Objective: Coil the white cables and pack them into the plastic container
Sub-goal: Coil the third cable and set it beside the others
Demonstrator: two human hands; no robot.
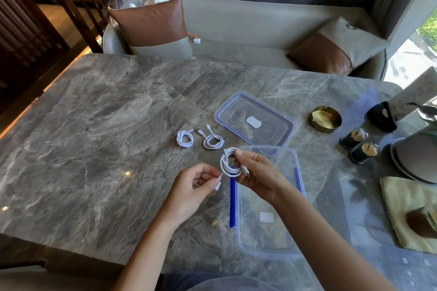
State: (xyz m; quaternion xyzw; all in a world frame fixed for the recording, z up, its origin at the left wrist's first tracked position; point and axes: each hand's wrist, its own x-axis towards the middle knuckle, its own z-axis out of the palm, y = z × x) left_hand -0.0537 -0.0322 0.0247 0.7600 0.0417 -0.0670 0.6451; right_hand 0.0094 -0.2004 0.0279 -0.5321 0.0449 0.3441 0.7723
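- Winding a white cable (227,165): right hand (259,173) grips the coil over the far corner of the plastic container (240,241), left hand (196,186) pinches the loose plug end.
- Next, I'd judge: tuck that end, drop it in.

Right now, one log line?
right hand holds cable coil; left hand pinches its end; two coiled cables on table; container: no cables

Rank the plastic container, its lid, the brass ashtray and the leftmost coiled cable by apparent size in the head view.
1. plastic container, but it is nearer the camera, so its lead over the lid is unsure
2. lid
3. brass ashtray
4. leftmost coiled cable
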